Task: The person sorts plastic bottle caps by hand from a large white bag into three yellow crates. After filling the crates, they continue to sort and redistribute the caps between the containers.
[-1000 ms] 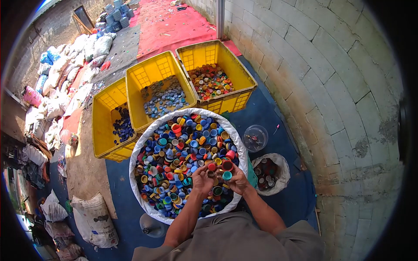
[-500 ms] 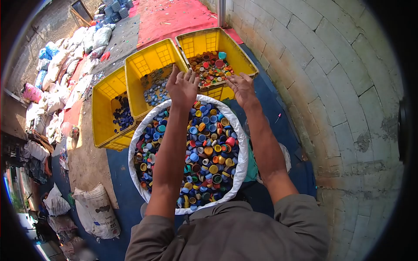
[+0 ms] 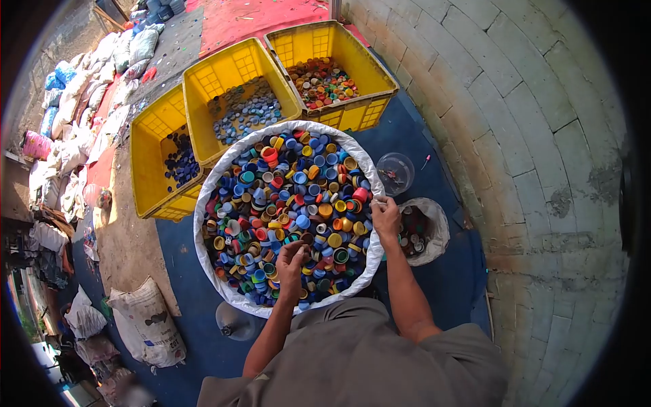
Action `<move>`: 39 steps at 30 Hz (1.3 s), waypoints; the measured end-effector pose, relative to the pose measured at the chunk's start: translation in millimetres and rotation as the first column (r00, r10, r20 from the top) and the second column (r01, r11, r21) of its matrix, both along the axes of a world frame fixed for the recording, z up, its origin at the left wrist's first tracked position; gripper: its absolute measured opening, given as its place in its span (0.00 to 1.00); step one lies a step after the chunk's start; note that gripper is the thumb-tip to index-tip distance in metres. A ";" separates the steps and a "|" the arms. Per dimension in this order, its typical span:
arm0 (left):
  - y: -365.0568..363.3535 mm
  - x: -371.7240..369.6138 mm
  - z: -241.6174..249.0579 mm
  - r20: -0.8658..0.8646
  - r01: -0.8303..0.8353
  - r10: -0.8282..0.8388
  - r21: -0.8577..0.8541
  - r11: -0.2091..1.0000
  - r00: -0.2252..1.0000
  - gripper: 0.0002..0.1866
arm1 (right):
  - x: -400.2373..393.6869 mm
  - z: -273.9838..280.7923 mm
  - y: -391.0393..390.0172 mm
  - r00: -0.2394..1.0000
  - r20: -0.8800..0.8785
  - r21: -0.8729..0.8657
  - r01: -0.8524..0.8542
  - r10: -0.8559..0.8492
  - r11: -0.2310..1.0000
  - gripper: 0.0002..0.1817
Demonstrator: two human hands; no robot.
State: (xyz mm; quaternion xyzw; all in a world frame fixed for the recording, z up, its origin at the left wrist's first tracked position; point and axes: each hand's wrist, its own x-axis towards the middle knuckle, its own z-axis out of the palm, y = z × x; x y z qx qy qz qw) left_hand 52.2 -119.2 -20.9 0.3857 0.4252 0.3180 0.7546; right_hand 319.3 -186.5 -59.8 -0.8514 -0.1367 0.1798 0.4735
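Note:
A wide white sack [image 3: 203, 203] in front of me is filled with several mixed-colour bottle caps [image 3: 285, 197]. My left hand [image 3: 291, 261] is down among the caps near the sack's near side, its fingertips pinched on a dark cap [image 3: 305, 239]. My right hand [image 3: 386, 217] rests at the sack's right rim with its fingers curled. Whether it holds anything is hidden. Beyond the sack stand three yellow crates. The right crate [image 3: 380, 85] holds red and orange caps, the middle crate [image 3: 203, 81] grey-blue caps, and the left crate [image 3: 146, 176] dark blue caps.
A small clear tub [image 3: 395, 173] and a small white bag of dark caps [image 3: 434, 230] sit to the right of the sack on the blue mat. A block wall [image 3: 529, 136] runs along the right. Filled sacks [image 3: 146, 329] lie at the left, and a clear bottle [image 3: 234, 322] lies by my knee.
Half a second ago both arms were stretched out over the yellow crates with open hands. Now both hands have drawn back to the white sack, the left among the caps, the right at the rim.

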 end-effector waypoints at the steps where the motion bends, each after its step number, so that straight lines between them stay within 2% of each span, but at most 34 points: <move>1: -8.7 -2.3 -0.1 -0.025 0.039 -0.039 0.001 0.999 0.999 0.13 | 2.9 11.3 8.4 0.999 -0.020 -0.055 -0.026 0.025 0.998 0.22; 4: -24.2 -0.8 3.4 -0.031 0.118 -0.118 -0.018 0.993 0.993 0.12 | 0.7 52.8 36.3 0.976 0.143 -0.405 -0.092 0.162 0.910 0.28; 7: -18.9 1.2 4.6 -0.023 0.200 -0.200 0.003 0.980 0.980 0.12 | -6.5 77.4 55.1 0.965 0.084 -0.605 -0.150 0.250 0.782 0.34; 10: -4.0 5.2 9.4 -0.029 0.211 -0.210 0.060 0.976 0.977 0.12 | -5.0 63.4 61.2 0.966 0.063 -0.600 -0.164 0.251 0.783 0.34; 11: 0.6 6.8 7.0 -0.028 0.185 -0.183 0.079 0.980 0.983 0.11 | -2.5 57.6 61.0 0.973 0.047 -0.567 -0.161 0.227 0.808 0.34; 15: 16.1 8.8 4.0 -0.092 0.140 -0.124 0.190 0.972 0.988 0.10 | 9.6 44.3 48.1 0.984 0.031 -0.256 -0.163 0.177 0.953 0.33; 18: 17.4 12.8 0.7 -0.154 0.094 -0.062 0.213 0.972 0.986 0.09 | 7.1 40.8 35.9 0.985 -0.154 0.023 -0.072 0.075 0.997 0.34; 22: 11.5 18.3 -5.8 -0.313 0.157 -0.035 0.375 0.914 0.949 0.10 | -4.7 67.0 16.7 0.839 -0.508 0.249 -0.074 0.195 0.966 0.34; 23: 8.5 20.4 -6.4 -0.351 0.186 -0.036 0.402 0.896 0.936 0.11 | -6.4 64.7 11.2 0.793 -0.559 0.328 -0.059 0.244 0.943 0.28; 25: 4.1 23.9 -12.4 -0.424 0.245 -0.017 0.490 0.836 0.905 0.15 | -13.3 61.6 1.6 0.678 -0.656 0.543 0.120 0.331 0.831 0.22; 26: 2.0 27.2 -15.7 -0.432 0.255 -0.028 0.479 0.840 0.902 0.15 | -17.7 60.1 -2.9 0.618 -0.685 0.622 0.221 0.386 0.751 0.19; 27: 0.3 32.2 -17.2 -0.439 0.265 -0.038 0.469 0.843 0.898 0.15 | -22.8 58.3 -7.0 0.558 -0.724 0.644 0.337 0.405 0.687 0.15; 28: -1.3 35.2 -18.9 -0.448 0.276 -0.050 0.455 0.847 0.893 0.16 | -26.6 55.0 -12.5 0.542 -0.743 0.637 0.395 0.391 0.663 0.15; 29: -0.6 37.7 -20.7 -0.519 0.350 -0.056 0.491 0.798 0.853 0.18 | -30.0 49.9 -17.7 0.526 -0.762 0.627 0.451 0.378 0.635 0.15; 31: 1.5 44.9 -21.7 -0.555 0.397 -0.015 0.576 0.715 0.832 0.18 | -36.4 38.4 -25.2 0.463 -0.816 0.575 0.586 0.346 0.571 0.15; 34: 3.9 60.2 -16.6 -0.614 0.462 0.027 0.621 0.634 0.789 0.19 | -42.6 34.3 -40.7 0.437 -0.856 0.511 0.636 0.276 0.578 0.16; 35: 4.4 67.1 -14.5 -0.634 0.482 0.036 0.623 0.616 0.773 0.19 | -45.1 35.3 -45.1 0.409 -0.895 0.427 0.661 0.180 0.617 0.18; 38: 7.7 88.7 -14.7 -0.602 0.472 0.064 0.683 0.558 0.796 0.20 | -47.6 30.3 -59.6 0.401 -0.892 0.433 0.628 0.208 0.647 0.17; 39: 9.2 95.1 -14.8 -0.616 0.491 0.120 0.718 0.493 0.779 0.23 | -50.8 37.7 -60.9 0.397 -0.900 0.412 0.631 0.183 0.657 0.17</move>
